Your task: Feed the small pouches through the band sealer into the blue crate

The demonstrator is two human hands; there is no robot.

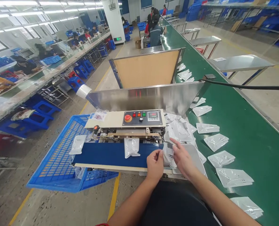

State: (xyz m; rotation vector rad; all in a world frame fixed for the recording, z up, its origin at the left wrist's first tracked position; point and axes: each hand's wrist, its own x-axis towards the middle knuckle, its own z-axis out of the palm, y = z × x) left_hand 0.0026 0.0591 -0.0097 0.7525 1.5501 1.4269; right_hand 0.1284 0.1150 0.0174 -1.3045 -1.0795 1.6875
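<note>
A white plastic pouch [168,154] stands between my hands at the right end of the band sealer's blue conveyor belt [111,154]. My left hand [155,164] is closed, thumb and fingers pinched at the pouch's left edge. Along its right edge is my right hand [183,159], open with the index finger stretched out; part of the pouch is hidden behind it. Another pouch [132,147] hangs from the sealing band farther left, its bottom on the belt. A third pouch [77,144] lies at the belt's left end. The sealer's control panel [143,117] faces me.
Beneath the belt's left end is a blue crate [52,163]. White pouches [180,128] are heaped right of the sealer. More pouches [221,158] lie in a row on the green conveyor [252,141]. A metal partition [141,99] rises behind the sealer; a black cable [245,86] crosses the conveyor.
</note>
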